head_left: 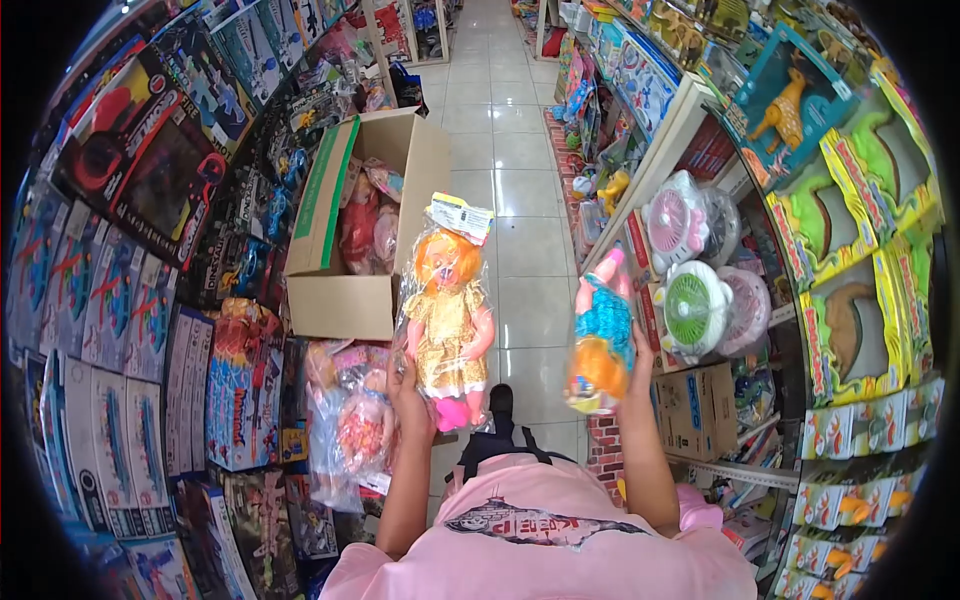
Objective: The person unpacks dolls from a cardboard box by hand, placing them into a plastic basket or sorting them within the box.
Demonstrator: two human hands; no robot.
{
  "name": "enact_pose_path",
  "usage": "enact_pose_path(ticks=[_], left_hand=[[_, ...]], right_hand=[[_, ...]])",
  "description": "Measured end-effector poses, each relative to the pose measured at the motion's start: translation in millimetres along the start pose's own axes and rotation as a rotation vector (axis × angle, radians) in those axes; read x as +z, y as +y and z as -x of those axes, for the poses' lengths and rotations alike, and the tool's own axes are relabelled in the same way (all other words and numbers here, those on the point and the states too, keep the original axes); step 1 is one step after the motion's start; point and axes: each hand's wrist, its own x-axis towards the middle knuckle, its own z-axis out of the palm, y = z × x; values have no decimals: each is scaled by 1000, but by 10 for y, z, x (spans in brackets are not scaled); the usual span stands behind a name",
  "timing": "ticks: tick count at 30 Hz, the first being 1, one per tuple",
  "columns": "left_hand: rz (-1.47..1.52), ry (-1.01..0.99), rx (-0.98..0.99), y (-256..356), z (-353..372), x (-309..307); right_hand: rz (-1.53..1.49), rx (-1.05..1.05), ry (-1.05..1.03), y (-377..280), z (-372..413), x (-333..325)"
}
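Note:
My left hand (407, 398) is closed on the lower left side of a bagged doll (447, 330) in a gold dress. That doll is upright, with orange hair, pink shoes and a card header at the top of its clear bag. In my right hand (641, 362) is a second bagged doll (603, 325) in a blue outfit. It hangs head down, its orange hair at the bottom, and is slightly blurred. An open cardboard box (343, 305) holding more bagged dolls stands beyond my left hand. Another bagged doll (366, 430) in a pink floral dress lies left of my left forearm.
Shelves of boxed toys (140, 160) line the left side. On the right are packaged fans (695, 305), a brown carton (697, 410) and yellow-green toy packs (850, 330). A tiled aisle (495, 150) runs forward between the shelves.

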Motion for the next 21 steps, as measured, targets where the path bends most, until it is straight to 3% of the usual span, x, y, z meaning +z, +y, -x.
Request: enact_pose_path(ticks=[2,3,4,7,10,12,15,21], left_hand=[[-20,2,-10,-22,221,-160],[-39,4,-19,-44,332,-232],[-50,7,-15,-108,457,-262],[-70,25,29,-131,921,-404],[-176,109,-23,-21,1418,-572],[-193,34,108,-91,1582,-805],[-196,65,131,64,1826,-1109],[-252,131,300,543,2107,-1441]], right_hand=[[33,33,-188,18,221,-301],[12,60,-142,14,516,-31],[1,66,-142,38,599,-139],[183,21,132,219,1017,-449],[196,34,77,418,1374,-764],[174,91,65,462,1618,-883],[185,166,63,552,1917,-946],[441,35,62,837,2097,-915]])
